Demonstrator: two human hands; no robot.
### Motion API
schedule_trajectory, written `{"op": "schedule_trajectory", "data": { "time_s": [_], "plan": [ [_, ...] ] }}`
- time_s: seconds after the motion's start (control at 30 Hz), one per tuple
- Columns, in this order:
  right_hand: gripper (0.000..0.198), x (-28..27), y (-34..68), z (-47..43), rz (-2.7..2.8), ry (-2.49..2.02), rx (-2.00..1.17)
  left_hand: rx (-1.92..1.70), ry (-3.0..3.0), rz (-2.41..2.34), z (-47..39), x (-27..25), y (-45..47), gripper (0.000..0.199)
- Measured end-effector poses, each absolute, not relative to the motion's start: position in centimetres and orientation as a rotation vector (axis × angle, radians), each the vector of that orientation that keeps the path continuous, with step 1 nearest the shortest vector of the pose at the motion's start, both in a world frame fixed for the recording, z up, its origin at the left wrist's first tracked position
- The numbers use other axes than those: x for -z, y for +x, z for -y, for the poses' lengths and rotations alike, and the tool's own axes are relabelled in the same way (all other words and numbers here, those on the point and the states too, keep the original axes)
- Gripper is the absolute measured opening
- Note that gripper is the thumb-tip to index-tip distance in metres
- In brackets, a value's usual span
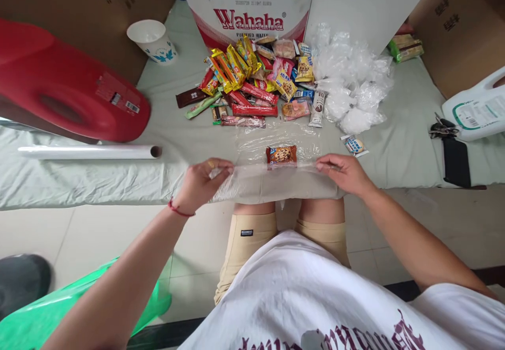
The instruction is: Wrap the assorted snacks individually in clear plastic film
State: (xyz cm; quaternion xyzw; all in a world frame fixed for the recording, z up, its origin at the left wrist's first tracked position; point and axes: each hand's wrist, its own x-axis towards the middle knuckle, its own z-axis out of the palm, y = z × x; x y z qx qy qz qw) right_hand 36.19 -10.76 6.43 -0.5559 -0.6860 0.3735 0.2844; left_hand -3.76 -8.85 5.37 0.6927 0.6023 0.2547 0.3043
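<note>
A sheet of clear plastic wrap [252, 147] lies near the front edge of the cloth-covered surface, its near edge lifted between both hands. My left hand [203, 181] pinches the left corner; my right hand [347, 172] pinches the right one. On the sheet, between the hands, rests a brown packaged cookie [281, 155], its lower part seen through the wrap. Just beyond my right hand is a small white-and-blue snack packet [354, 146]. Behind the sheet lies a pile of wrapped snacks [254, 109], with several bunched clear plastic bundles [351, 81] to its right.
To the left are a roll of plastic wrap [90, 152], a red jug [71, 87] and a paper cup [153, 39]. At the back stands a Wahaha carton [252, 10]. A white bottle [479, 105], keys [442, 127] and a black phone-like object [456, 161] are at right.
</note>
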Motion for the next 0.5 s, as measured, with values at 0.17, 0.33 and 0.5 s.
{"op": "schedule_trajectory", "data": {
  "time_s": [0.17, 0.33, 0.5],
  "plan": [
    [0.028, -6.1, 36.7, 4.1, 1.871, -1.629, -0.943, -0.54, 1.733, -1.671, 1.2, -5.7, -1.3, 0.027],
    [0.023, -4.8, 36.7, 2.1, 2.154, -1.958, -0.726, -0.751, 1.777, -1.96, -1.7, -5.7, -1.9, 0.037],
    [0.033, -7.7, 36.2, 0.8, 2.29, -1.816, -0.229, -1.73, 2.152, -2.102, 3.8, -9.5, -2.0, 0.022]
  ]
}}
